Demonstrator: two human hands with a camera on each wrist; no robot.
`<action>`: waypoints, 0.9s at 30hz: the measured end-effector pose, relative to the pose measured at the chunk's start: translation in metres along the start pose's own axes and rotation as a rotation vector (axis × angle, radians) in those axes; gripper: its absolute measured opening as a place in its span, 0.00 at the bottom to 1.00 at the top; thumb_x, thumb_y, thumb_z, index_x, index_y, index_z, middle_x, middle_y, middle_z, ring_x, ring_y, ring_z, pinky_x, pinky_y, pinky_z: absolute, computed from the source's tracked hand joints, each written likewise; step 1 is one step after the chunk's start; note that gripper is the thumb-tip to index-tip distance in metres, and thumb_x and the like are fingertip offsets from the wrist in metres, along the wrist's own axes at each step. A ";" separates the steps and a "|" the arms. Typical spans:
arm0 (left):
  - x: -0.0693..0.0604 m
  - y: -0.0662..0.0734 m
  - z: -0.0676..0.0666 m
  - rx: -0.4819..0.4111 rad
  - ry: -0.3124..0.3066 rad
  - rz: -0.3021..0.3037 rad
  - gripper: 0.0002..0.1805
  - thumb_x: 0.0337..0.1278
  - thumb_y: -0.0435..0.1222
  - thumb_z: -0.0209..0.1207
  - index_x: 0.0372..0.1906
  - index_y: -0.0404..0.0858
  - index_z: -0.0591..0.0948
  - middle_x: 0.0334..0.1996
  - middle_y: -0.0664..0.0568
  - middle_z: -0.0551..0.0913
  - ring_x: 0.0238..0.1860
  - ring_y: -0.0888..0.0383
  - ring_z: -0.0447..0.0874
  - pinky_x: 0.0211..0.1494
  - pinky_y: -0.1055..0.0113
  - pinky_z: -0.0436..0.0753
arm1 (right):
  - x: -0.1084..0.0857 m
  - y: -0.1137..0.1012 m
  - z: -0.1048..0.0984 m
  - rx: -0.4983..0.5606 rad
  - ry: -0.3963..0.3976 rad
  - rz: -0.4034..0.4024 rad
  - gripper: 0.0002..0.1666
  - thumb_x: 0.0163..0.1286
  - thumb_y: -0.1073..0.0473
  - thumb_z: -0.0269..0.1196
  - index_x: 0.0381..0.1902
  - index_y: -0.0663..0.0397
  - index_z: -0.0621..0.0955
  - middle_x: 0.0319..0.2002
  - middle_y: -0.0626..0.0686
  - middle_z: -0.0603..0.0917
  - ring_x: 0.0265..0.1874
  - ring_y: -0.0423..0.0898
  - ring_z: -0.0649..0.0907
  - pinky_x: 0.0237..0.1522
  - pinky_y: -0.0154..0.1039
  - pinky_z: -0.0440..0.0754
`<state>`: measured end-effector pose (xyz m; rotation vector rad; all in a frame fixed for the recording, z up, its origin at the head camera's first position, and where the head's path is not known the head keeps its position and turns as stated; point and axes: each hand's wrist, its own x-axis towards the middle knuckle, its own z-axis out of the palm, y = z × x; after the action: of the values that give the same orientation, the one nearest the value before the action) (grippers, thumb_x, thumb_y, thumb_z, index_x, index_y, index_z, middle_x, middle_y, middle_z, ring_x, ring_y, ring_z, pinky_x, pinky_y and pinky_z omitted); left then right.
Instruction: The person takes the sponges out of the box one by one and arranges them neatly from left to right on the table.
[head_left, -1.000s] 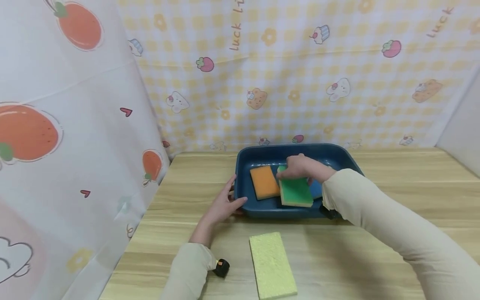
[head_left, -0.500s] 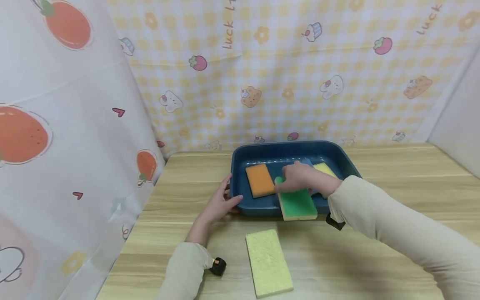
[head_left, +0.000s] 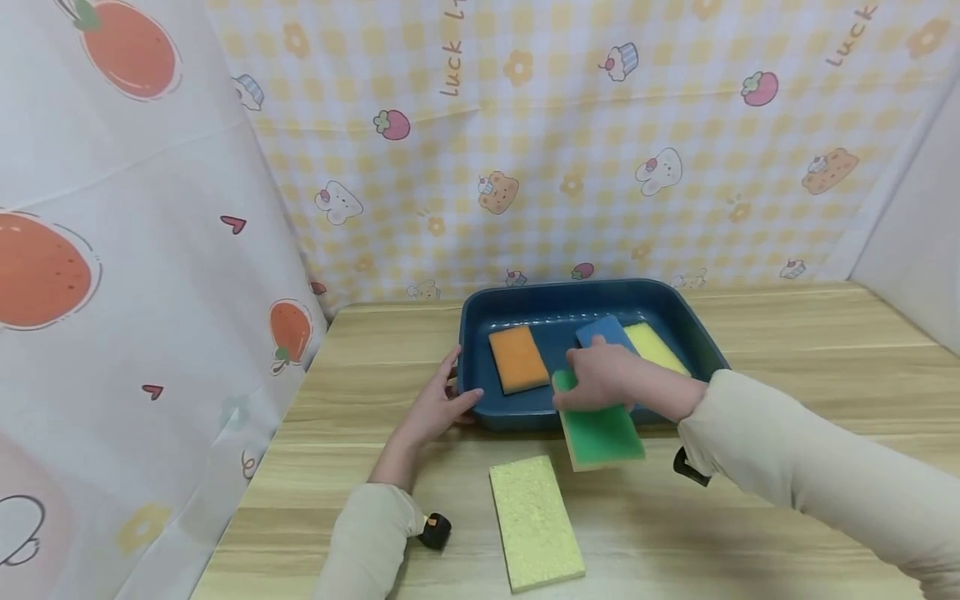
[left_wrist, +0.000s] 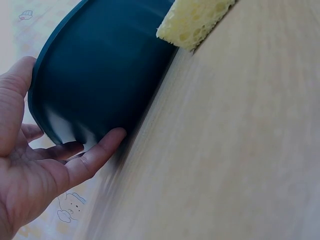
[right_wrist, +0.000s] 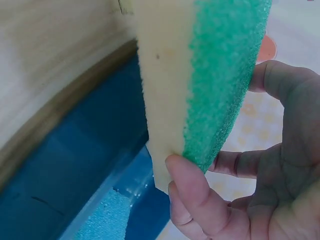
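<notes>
A green sponge with a cream underside [head_left: 602, 435] is pinched in my right hand [head_left: 600, 377], tilted over the front rim of the dark blue tray [head_left: 510, 422]. In the right wrist view, thumb and fingers of the right hand [right_wrist: 240, 195] grip the end of the green sponge [right_wrist: 215, 75]. My left hand [head_left: 437, 408] rests against the tray's left end, thumb at the rim; in the left wrist view the left hand [left_wrist: 45, 170] has its fingers spread along the tray's outer wall [left_wrist: 100, 65].
Inside the tray lie an orange sponge [head_left: 519, 360] at the left, a blue sponge [head_left: 606, 331] and a yellow sponge [head_left: 655, 348] at the right. A larger pale yellow sponge [head_left: 536, 523] lies on the wooden table [head_left: 330, 467] in front. A patterned cloth [head_left: 570, 142] hangs behind.
The right hand has brought the green sponge from inside the tray toward the front, out past the rim. More of the blue and yellow sponges shows. The left hand stays at the tray's left end.
</notes>
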<state>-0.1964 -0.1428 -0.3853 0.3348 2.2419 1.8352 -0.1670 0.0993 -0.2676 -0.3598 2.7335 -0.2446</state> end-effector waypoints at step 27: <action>-0.014 0.026 0.002 0.013 -0.048 -0.015 0.43 0.57 0.33 0.55 0.71 0.43 0.43 0.66 0.34 0.53 0.57 0.38 0.65 0.41 0.50 0.81 | -0.047 0.006 0.043 -0.022 0.085 -0.094 0.42 0.51 0.42 0.63 0.57 0.64 0.70 0.49 0.70 0.69 0.21 0.48 0.75 0.23 0.42 0.77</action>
<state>-0.1821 -0.1405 -0.3600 0.3597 2.2192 1.7864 -0.1097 0.1125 -0.2923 -0.4963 2.8079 -0.2604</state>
